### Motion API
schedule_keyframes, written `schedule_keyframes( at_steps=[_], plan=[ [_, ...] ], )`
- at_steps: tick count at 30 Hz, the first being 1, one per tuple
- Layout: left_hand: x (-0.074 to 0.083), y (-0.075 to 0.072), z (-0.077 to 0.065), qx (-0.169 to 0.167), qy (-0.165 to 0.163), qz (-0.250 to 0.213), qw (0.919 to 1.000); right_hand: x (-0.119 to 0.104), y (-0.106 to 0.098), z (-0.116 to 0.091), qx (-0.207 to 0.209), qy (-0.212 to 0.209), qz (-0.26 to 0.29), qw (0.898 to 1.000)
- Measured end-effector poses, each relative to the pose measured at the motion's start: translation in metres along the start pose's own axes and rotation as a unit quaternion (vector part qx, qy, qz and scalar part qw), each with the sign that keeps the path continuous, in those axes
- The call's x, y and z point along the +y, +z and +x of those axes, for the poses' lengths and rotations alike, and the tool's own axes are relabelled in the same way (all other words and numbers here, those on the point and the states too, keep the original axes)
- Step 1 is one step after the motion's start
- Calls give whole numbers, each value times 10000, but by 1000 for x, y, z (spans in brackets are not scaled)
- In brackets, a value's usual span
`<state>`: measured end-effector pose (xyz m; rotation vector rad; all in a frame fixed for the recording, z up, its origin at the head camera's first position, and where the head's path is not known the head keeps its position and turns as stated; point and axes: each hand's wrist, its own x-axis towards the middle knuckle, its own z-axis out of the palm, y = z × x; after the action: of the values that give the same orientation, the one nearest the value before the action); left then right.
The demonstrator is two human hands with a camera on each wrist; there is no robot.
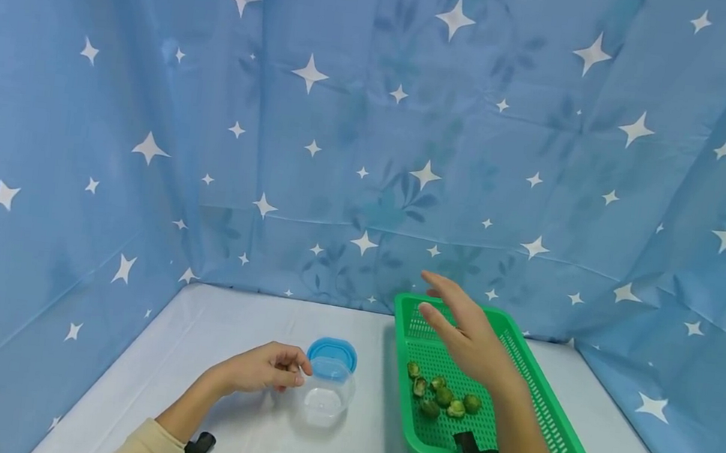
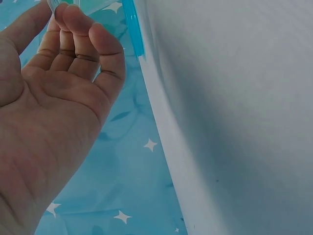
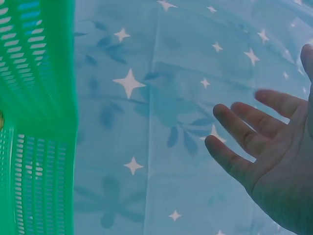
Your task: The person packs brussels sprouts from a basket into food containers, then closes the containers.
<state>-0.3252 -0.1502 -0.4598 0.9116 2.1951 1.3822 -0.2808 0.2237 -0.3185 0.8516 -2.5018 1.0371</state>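
In the head view my left hand [image 1: 264, 367] pinches the rim of a small clear plastic container [image 1: 322, 401], thumb on one side and fingers on the other. The left wrist view has the curled fingers of that hand [image 2: 80, 46] at the container's edge near the top. Behind the container lies its blue lid [image 1: 333, 347], partly seen through the clear wall. My right hand [image 1: 468, 338] is raised over a green plastic basket [image 1: 549, 400], fingers spread and nothing in them. Several Brussels sprouts [image 1: 444, 397] lie on the basket's floor.
A white table [image 1: 243, 317] carries the container and the basket. Blue curtains with white stars [image 1: 375, 130] enclose the back and both sides. The basket's perforated wall [image 3: 39, 166] rises at left in the right wrist view.
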Motion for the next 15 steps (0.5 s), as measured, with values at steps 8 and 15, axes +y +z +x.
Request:
schedule_keyframes(
  at_steps=[8, 15],
  plan=[
    [-1, -2, 1, -4, 39, -13, 10000, 5, -1, 16, -303, 158, -530, 9980],
    [-3, -2, 0, -59, 89, -112, 9999, 33, 1, 30, -838, 375, -851, 9921]
  ],
)
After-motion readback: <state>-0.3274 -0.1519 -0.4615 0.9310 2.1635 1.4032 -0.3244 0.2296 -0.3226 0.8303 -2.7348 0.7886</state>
